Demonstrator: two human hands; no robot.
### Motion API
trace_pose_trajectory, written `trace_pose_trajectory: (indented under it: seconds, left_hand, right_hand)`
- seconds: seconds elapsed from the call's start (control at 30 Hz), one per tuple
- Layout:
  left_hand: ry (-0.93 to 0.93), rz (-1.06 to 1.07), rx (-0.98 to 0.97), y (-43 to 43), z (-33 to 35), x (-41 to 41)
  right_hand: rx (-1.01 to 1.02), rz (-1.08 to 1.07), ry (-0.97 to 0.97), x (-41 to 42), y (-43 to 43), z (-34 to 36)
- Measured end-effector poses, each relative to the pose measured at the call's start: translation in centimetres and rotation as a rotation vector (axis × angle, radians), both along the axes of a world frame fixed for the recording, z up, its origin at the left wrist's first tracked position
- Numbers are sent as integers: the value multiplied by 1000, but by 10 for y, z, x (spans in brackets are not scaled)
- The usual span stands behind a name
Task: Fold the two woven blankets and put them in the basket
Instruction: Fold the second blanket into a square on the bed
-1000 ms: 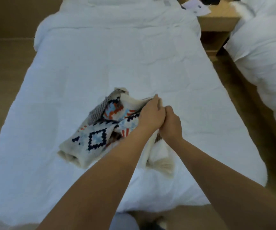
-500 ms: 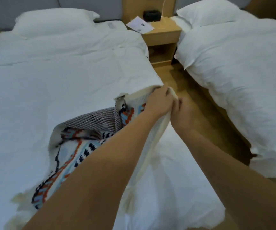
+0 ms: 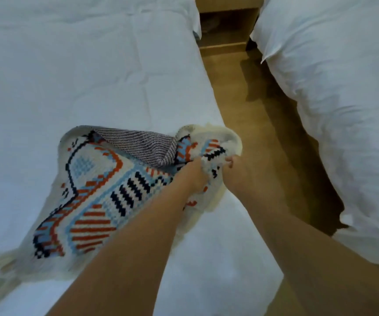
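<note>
Presently we note, at 9 to 12 o'clock, the bed (image 3: 70, 65), white-covered. On it, from 8 o'clock in to centre, lies the blanket (image 3: 97, 190), pattern up, one fold turned back to show a grey underside; its fringe at 8 o'clock is blurred. At centre the left hand (image 3: 190, 176) has its fingers curled into the blanket's bunched right edge. Just beside it, towards 3 o'clock, the right hand (image 3: 238, 176) grips the same bunch, which overhangs the bed's side. A wooden floor (image 3: 236, 87) runs from 12 to 5 o'clock. A second bed (image 3: 343, 87) fills 1 to 4 o'clock.
</note>
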State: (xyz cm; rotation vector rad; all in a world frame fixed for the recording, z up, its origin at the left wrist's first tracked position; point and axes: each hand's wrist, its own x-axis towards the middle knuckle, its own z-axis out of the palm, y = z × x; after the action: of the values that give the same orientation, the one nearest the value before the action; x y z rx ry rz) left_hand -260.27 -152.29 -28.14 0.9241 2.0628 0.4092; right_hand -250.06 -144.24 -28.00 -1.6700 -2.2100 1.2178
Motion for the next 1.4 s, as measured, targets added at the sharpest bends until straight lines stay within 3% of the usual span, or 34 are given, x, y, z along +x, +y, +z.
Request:
trace_pose_trajectory:
  seconds: [0.13, 0.37, 0.63, 0.77, 0.97, 1.13, 1.2, 1.4]
  left_hand:
    - [46, 20, -137, -36, -26, 1]
    - [125, 60, -103, -84, -29, -7]
    - [263, 353, -306, -263, -36, -33]
    - [375, 168, -321, -325, -39, -50]
    - [567, -145, -364, -378, -74, -85]
    - [891, -333, -193, -393, -104, -111]
    - [861, -344, -115, -391, -110, -123]
    - [850, -16, 77, -374, -89, -162]
  right_hand:
    - [-110, 72, -67, 6, -17, -37]
    - [-93, 299, -67, -24, -68, -28]
    - [-155, 699, -152, -50, -202, -34]
    - [-36, 851, -193, -71, -260, -49]
    - [184, 865, -333, -95, -317, -83]
    - [273, 803, -470, -108, -350, -116]
    - [320, 757, -497, -116, -356, -125]
    - [412, 728, -293, -148, -352, -109]
